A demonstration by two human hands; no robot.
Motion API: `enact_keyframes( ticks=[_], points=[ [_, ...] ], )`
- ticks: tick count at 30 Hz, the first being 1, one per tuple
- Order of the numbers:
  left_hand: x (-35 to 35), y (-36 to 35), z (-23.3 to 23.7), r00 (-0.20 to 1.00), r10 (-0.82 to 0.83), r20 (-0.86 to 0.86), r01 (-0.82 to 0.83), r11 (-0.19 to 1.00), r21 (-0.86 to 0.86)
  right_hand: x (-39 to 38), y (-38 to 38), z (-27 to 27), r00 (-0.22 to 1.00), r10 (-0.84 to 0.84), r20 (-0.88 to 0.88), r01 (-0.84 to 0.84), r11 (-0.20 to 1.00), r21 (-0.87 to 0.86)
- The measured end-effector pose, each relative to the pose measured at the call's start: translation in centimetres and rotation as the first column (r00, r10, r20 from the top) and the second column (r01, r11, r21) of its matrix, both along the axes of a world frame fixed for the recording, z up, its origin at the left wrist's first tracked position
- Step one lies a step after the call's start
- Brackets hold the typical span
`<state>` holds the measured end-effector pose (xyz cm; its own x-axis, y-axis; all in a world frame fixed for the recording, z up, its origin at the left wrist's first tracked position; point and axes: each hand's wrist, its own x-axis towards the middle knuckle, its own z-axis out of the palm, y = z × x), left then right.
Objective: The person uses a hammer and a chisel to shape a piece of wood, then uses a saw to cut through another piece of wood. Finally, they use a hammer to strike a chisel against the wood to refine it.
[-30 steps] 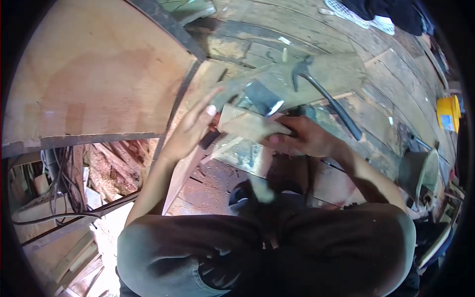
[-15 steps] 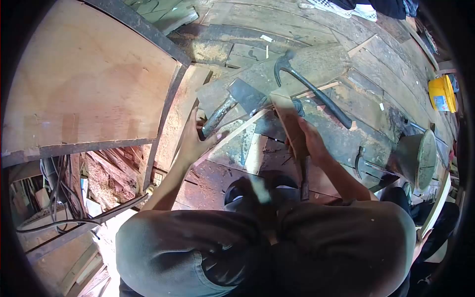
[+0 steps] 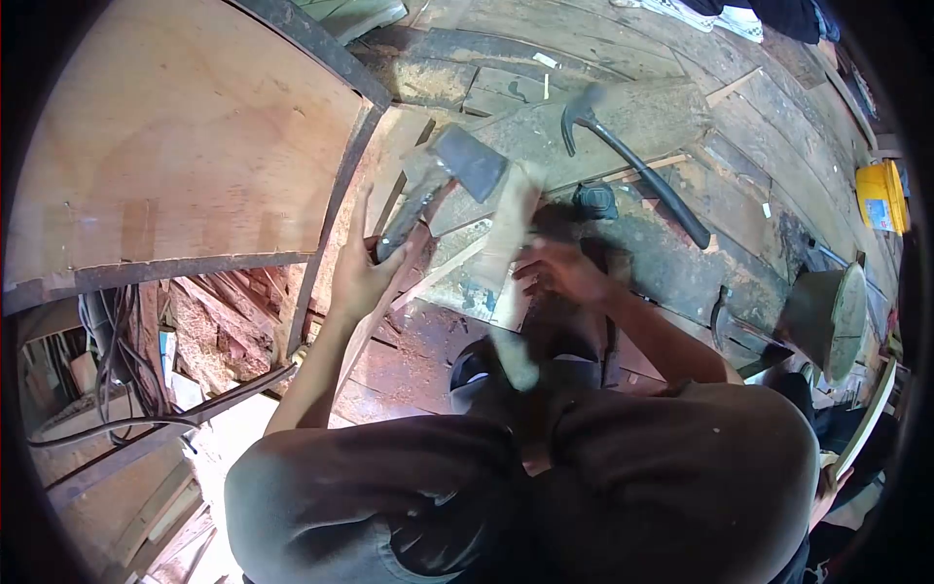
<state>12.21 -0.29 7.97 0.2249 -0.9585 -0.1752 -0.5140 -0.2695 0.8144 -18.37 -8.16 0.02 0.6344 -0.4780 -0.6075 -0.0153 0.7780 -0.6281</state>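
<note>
Nearest the camera are the person's bent knees (image 3: 525,487) in dark trousers, crouched over a rough plank floor (image 3: 749,175) strewn with sawdust and chips.

Just beyond the knees, the left hand (image 3: 362,274) is closed round the lower end of a hatchet (image 3: 443,180) handle, with one finger sticking up along the side. The handle slants up and to the right from the hand, and the grey blade is lifted clear of the boards, slightly blurred.

To the right of it, the right hand (image 3: 556,273) curls its fingers about a pale strip of wood (image 3: 511,234). The strip stands roughly upright between the two hands, its top end close beside the hatchet blade. Both hand and strip are smeared by motion, so whether blade and wood touch cannot be told.

Behind the right hand a dark round object (image 3: 593,200) lies on the floor, too blurred to name. Past it a claw hammer (image 3: 637,170) with a black handle rests on a wide board, head away from the person.

To the left a large plywood sheet (image 3: 175,146) leans in a dark frame, with cables (image 3: 117,341) hanging under it. At the right sits a metal bucket (image 3: 827,316), farther off a yellow tub (image 3: 880,195), and at the top edge a pair of shoes (image 3: 681,10).
</note>
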Motion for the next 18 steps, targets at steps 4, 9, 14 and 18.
enact_keyframes(
  ticks=[4,9,14,18],
  points=[
    [0.6,1.0,0.7,0.999,0.044,0.016,-0.043,0.996,-0.084,2.5,1.3,-2.0,0.977,0.188,0.106,-0.18,0.981,-0.077],
    [0.8,2.2,2.1,0.993,0.112,0.023,-0.113,0.993,0.033,6.7,-0.8,-2.1,0.995,0.088,-0.047,-0.095,0.979,-0.179],
    [1.7,3.2,2.9,0.995,0.09,-0.03,-0.089,0.995,0.032,3.3,-3.4,-0.9,0.704,0.115,-0.701,-0.699,0.289,-0.654],
    [1.6,3.9,3.2,0.996,0.059,0.067,-0.064,0.995,0.076,1.2,-3.2,-2.7,0.788,-0.097,-0.608,-0.608,-0.279,-0.743]
  ],
)
